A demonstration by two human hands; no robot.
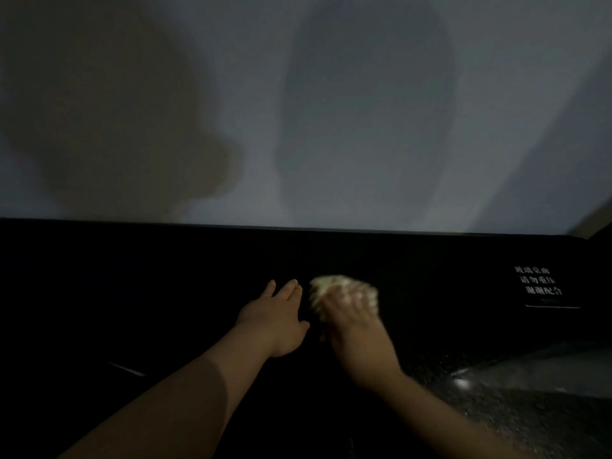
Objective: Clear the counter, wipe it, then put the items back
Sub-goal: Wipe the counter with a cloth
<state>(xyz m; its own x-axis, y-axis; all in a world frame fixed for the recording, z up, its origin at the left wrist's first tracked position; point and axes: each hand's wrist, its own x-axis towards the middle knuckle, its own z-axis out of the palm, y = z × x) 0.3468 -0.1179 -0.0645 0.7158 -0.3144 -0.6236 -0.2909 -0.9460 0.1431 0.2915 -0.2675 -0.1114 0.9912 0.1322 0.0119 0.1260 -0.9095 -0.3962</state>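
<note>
The black glossy counter point(132, 293) runs across the lower half of the head view, in dim light. My right hand point(356, 326) presses a crumpled pale yellowish cloth point(331, 286) onto the counter near the middle; hand and cloth are motion-blurred. My left hand point(278, 313) lies flat on the counter just left of the cloth, fingers together and extended, holding nothing.
A grey wall point(331, 111) with shadows rises behind the counter. White printed text point(538, 281) is on the counter at the right. A speckled surface with a shiny curved rim point(496, 369) lies at the lower right. A thin pale streak point(126, 369) shows at the lower left.
</note>
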